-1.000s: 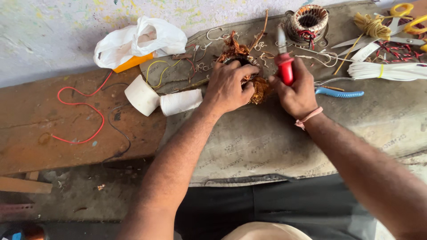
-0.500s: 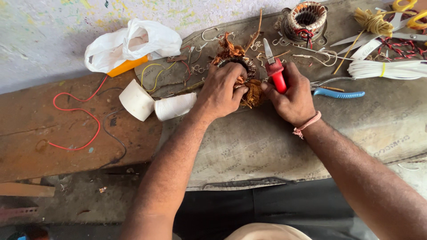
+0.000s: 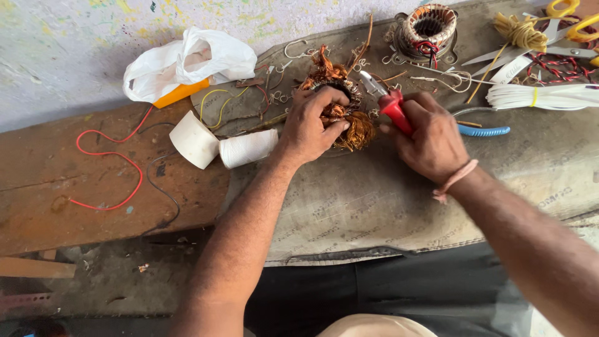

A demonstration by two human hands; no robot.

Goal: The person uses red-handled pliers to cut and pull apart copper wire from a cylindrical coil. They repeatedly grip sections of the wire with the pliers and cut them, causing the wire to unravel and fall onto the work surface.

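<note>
While the left hand (image 3: 312,122) clamps its fingers over the copper-wound stator (image 3: 343,115) mid-bench (image 3: 349,206), the right hand (image 3: 430,140) is clenched on red-handled cutters (image 3: 390,103), tip at the windings. Left of it: two white tape rolls (image 3: 218,143). At the far edge: second stator (image 3: 429,28), white plastic bag (image 3: 187,62).

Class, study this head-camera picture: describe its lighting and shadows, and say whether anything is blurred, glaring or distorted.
Head view: soft, even daylight, with only faint shadows under the left hand and right hand; the copper-wound stator and red-handled cutters are sharp; the white plastic bag looks bright but not blown out; the forearms widen toward the lower frame edge, a wide-lens stretch.
</note>
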